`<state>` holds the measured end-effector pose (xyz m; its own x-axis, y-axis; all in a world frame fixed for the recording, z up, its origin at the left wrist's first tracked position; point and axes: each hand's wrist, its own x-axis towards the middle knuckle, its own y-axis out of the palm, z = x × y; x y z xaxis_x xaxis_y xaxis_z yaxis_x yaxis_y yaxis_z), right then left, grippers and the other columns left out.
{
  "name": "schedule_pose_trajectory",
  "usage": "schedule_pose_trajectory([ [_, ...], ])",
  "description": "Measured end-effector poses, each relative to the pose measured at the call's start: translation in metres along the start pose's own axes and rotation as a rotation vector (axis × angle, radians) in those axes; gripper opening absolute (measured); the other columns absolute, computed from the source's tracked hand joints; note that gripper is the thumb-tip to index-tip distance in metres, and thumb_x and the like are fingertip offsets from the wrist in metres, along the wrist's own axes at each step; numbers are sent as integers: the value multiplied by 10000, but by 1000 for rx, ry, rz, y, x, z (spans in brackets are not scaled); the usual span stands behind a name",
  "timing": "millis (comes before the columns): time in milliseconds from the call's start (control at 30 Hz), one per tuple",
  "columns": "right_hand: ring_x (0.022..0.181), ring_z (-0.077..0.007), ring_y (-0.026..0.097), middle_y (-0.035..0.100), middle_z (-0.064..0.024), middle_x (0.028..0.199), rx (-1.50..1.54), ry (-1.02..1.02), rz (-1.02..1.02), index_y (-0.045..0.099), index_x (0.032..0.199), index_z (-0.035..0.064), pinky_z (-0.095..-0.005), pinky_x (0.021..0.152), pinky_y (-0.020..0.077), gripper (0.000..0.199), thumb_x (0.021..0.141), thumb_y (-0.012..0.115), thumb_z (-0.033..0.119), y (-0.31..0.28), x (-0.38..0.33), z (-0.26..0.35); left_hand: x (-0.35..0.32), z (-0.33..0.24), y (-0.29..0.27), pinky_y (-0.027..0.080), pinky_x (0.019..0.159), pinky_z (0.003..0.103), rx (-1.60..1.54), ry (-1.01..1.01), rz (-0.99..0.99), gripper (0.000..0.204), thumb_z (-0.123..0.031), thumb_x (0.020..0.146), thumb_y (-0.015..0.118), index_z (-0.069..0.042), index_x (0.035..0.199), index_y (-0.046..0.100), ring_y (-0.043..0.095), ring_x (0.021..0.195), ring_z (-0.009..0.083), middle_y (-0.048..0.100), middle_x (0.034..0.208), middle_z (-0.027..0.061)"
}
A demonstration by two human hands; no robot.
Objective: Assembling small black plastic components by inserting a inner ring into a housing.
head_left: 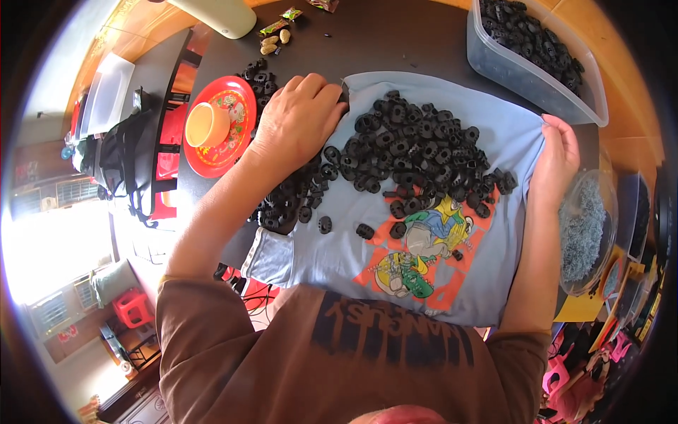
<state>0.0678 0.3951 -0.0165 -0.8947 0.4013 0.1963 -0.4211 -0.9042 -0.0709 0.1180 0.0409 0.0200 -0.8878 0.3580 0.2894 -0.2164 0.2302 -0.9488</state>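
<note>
A light blue T-shirt point(325, 263) with a cartoon print lies spread over the dark table and hangs toward my lap. On it sits a heap of black plastic cord locks point(417, 145), with a few strays over the print. At the shirt's far right corner my right hand point(554, 159) pinches the cloth between thumb and fingers, pulling that edge taut. My left hand point(300, 120) is closed at the far left corner, fingers curled on the shirt's edge; its fingertips are partly hidden. More cord locks lie on the table under and beside my left forearm.
Left of my left hand, a red plate point(239, 155) carries an orange cup point(207, 126). A clear plastic bin point(487, 60) of black pieces stands far right. Peanuts point(269, 44) and wrappers lie at the back. A round tub point(583, 230) of grey-blue bits is beside my right forearm.
</note>
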Motion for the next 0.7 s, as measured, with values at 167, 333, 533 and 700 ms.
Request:
schedule_pose_trajectory([
  [167, 840, -81, 545, 639, -27, 922, 31, 0, 1, 669, 949, -23, -214, 775, 421, 136, 862, 569, 8, 1, 0, 1, -6, 0, -1, 500, 778, 419, 9, 7, 19, 161, -103, 848, 663, -35, 985, 614, 592, 896, 332, 581, 952, 121],
  [333, 824, -64, 536, 639, -20, 918, 83, 39, -7, 675, 935, -16, -201, 748, 411, 127, 865, 572, 7, 2, -1, 0, -4, 6, 3, 499, 742, 423, -93, -91, 51, 138, -125, 864, 647, -23, 930, 581, 605, 869, 346, 599, 904, 142],
  [533, 822, -61, 534, 639, -11, 914, 72, 26, -3, 677, 938, -13, -197, 743, 407, 125, 869, 575, 6, 1, 0, -1, 3, -5, -10, 493, 715, 428, -434, -294, 82, 153, -138, 887, 626, -5, 902, 553, 618, 805, 351, 614, 841, 172],
  [700, 807, -59, 526, 634, -9, 907, 25, 8, -7, 677, 944, -15, -194, 734, 404, 127, 872, 574, 8, 1, 0, 0, -3, -33, -27, 489, 722, 305, -655, -192, 246, 172, -145, 912, 628, -6, 1011, 600, 611, 805, 190, 619, 874, 100],
])
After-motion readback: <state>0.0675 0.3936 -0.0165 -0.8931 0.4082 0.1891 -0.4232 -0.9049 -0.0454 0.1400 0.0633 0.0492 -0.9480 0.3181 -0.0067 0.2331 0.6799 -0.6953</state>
